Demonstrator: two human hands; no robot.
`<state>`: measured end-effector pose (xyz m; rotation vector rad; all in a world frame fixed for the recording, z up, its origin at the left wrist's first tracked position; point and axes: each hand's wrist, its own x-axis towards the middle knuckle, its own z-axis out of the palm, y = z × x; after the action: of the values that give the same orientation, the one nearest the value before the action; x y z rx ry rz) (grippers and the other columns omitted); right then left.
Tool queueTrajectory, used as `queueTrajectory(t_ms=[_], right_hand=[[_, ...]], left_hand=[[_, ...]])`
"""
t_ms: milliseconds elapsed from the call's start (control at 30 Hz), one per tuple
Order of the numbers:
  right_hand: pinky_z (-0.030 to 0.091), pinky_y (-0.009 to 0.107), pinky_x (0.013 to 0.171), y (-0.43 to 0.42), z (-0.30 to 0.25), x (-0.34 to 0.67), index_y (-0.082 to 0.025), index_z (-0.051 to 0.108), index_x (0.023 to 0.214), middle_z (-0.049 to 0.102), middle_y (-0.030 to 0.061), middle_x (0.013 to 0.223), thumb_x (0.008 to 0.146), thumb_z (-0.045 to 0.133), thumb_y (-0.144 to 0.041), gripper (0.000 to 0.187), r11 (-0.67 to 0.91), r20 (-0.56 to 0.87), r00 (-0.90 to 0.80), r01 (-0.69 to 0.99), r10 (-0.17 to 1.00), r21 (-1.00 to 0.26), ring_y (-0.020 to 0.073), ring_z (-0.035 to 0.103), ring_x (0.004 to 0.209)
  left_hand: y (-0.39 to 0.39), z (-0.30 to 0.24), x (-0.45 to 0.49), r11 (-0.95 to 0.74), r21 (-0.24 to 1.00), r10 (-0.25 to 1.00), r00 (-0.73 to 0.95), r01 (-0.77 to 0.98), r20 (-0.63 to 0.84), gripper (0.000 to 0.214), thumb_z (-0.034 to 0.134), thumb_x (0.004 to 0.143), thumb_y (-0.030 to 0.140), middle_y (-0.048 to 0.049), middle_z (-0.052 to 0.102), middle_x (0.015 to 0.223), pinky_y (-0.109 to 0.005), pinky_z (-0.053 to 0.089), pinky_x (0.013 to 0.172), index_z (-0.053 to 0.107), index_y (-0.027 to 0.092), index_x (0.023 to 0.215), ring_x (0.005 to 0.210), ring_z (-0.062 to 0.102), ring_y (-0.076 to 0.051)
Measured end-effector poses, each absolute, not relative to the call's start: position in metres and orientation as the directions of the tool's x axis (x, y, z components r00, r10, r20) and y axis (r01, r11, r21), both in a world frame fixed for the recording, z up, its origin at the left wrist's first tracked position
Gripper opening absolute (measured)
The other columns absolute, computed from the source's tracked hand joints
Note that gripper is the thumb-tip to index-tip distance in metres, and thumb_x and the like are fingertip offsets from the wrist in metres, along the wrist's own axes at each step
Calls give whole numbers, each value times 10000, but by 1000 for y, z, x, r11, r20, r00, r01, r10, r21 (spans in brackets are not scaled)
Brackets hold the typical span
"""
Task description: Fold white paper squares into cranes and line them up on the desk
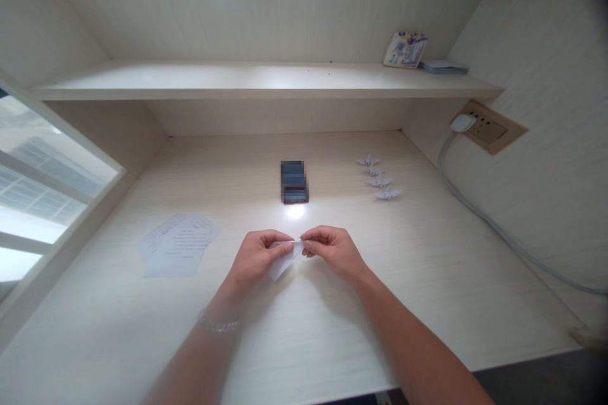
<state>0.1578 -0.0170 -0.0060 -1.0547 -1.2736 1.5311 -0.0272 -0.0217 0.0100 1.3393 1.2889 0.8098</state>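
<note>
Between my two hands is a small piece of white folded paper (284, 266), held just above the desk. My left hand (261, 256) pinches its upper left part between thumb and fingers. At the paper's upper right corner, my right hand (330, 250) closes thumb and fingertips on it. A dark phone (294, 182), its screen blurred out, lies beyond my hands. Off to the right, several white folded paper cranes (387, 193) stand in a row. Loose sheets of paper (175, 247) with lines of print lie overlapping on the left.
The pale wooden desk (304, 335) has a raised shelf (266, 79) at its back, with a patterned packet (405, 49) and a flat stack (444, 67) on it. A grey cable (494, 228) runs from a wall socket (491, 128) down the right side.
</note>
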Motion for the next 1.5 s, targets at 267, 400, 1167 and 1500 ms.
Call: queueTrajectory(t_ms=[267,400,1167,1500], right_hand=[[540,341,691,-15,2,164,-151,651,949,696,87,848,733,638,-389,321,-140,-95,-264,-158,960,-977,162,652,680],[539,332,661,-16,-1,159,-134,668,906,690,72,760,714,656,-375,308,-110,-92,-282,-46,955,-993,169,652,652],[502,278,562,-17,-5,154,-140,675,773,663,30,653,663,682,-328,218,-153,-157,-281,36,947,-988,155,630,563],[467,253,532,-18,-2,151,-144,677,740,654,28,632,679,664,-305,173,-170,-189,-306,89,933,-981,144,603,553]], left_hand=[[-23,11,-27,150,954,968,157,260,-195,270,653,686,374,-61,696,715,-223,370,474,710,139,806,570,570,-151],[-22,11,-26,139,954,964,184,265,-192,263,648,690,365,-72,703,736,-233,396,505,714,136,802,602,588,-161],[-23,11,-25,162,961,951,224,224,-213,283,651,676,349,-79,702,746,-238,417,518,702,129,848,615,606,-170],[-23,14,-25,146,952,942,258,268,-217,264,664,674,354,-72,708,745,-234,424,534,715,139,818,642,611,-176]])
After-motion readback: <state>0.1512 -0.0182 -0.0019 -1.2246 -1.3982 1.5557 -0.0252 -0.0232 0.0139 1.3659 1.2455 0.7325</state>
